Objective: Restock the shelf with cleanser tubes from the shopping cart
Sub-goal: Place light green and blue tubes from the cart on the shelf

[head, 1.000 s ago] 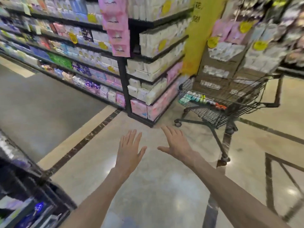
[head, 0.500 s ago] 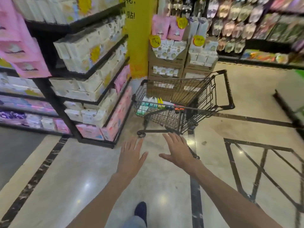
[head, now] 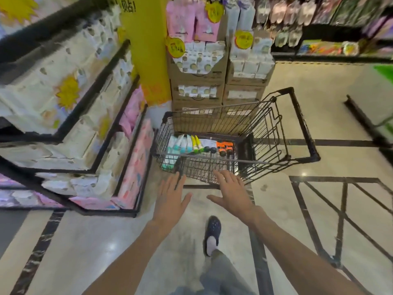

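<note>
nearest the camera, a dark clog-style shoe (head: pixel 212 227) plants on the pale polished floor (head: pixel 106 241), grey trouser leg (head: pixel 221 271) below it. just ahead, both arms are out. the left hand (head: pixel 170 201) is spread flat, fingers straight, holding nothing; the right hand (head: pixel 232 193) is the same, palm down, thumb out, nothing in it. both fingertips sit in front of the near wire wall of the shopping cart (head: pixel 306 135), though i can't tell if they touch it.

inside the basket, along the bottom towards the left, the cleanser tubes (head: pixel 180 143) lie side by side: white-and-teal ones, then two yellow-green tubes (head: pixel 196 142) with dark caps, then small orange bottles (head: pixel 225 146) further right. my read: these are light, soft plastic tubes, a bit slick and squashy in the middle, so best taken around the firmer cap end or several gathered across their width.

to the left, the black shelving (head: pixel 102 111) is packed with white and pink packs. beyond the cart, cardboard display boxes (head: pixel 197 71) are stacked against a yellow pillar (head: pixel 146 50). round yellow price tags (head: pixel 175 47) are too blurred to read; chinese characters show at the pillar's top, cut off. slippers hang far right.
</note>
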A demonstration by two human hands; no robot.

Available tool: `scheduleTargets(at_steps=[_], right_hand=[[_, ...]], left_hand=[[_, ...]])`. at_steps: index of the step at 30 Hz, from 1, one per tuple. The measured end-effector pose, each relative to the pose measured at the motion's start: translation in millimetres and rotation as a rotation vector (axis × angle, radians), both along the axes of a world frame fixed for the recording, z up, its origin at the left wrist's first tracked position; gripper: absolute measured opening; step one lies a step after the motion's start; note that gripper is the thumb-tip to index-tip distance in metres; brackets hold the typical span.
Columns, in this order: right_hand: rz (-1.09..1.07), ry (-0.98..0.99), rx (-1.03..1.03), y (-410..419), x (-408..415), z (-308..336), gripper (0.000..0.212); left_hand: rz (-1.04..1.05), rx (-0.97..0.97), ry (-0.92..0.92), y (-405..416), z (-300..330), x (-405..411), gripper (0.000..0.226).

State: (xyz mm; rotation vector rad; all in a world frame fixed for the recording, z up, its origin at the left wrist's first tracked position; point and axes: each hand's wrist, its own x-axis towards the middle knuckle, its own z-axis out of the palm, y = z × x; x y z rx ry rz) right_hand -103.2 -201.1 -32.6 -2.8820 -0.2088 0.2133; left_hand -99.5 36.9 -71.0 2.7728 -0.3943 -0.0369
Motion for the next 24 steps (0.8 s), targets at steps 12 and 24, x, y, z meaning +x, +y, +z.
scheduleTargets(at_steps=[12,24], right_hand=[[0.010,0.166,0.088,-24,229,-48,0.091],[-0.080,0.373,0.110,-14,362,-113,0.090]], left_hand=[[0.110,0.053,0.160,-23,-28,226,0.066],[0.171,-0.069,0.397,-1,-92,380,0.059]])
